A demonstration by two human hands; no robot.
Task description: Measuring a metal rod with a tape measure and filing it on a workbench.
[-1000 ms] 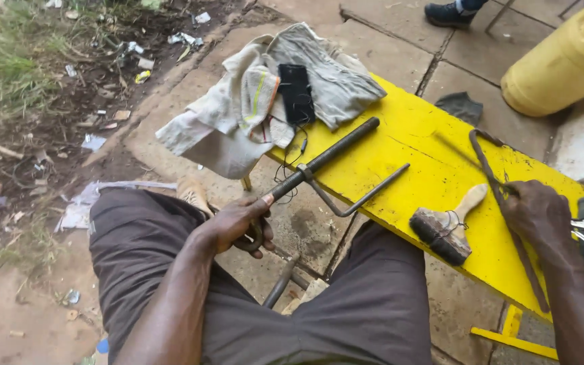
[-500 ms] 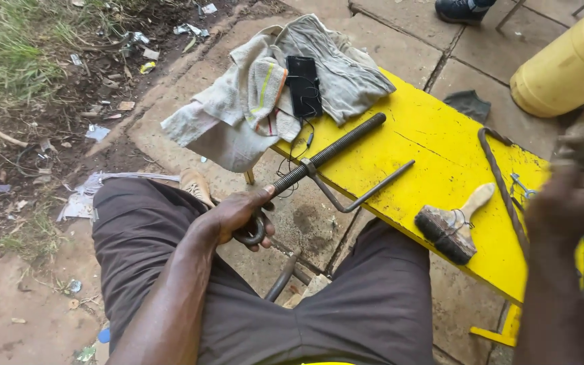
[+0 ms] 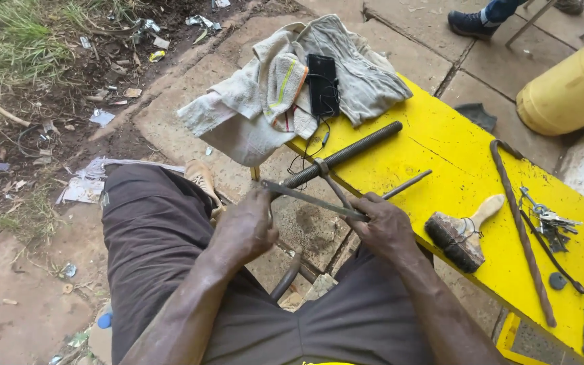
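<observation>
left hand [image 3: 243,228] closed on near end of thin metal rod [image 3: 312,199] | right hand [image 3: 388,226] gripping far end — rod held level, just off yellow bench [image 3: 461,169] edge | best kept steady, grip even

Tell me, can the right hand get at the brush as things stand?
Probably yes. The brush lies on the yellow bench just beside the right hand, with nothing between them. But that hand is gripping a thin metal bar together with the left hand, so it would have to let go first.
</observation>
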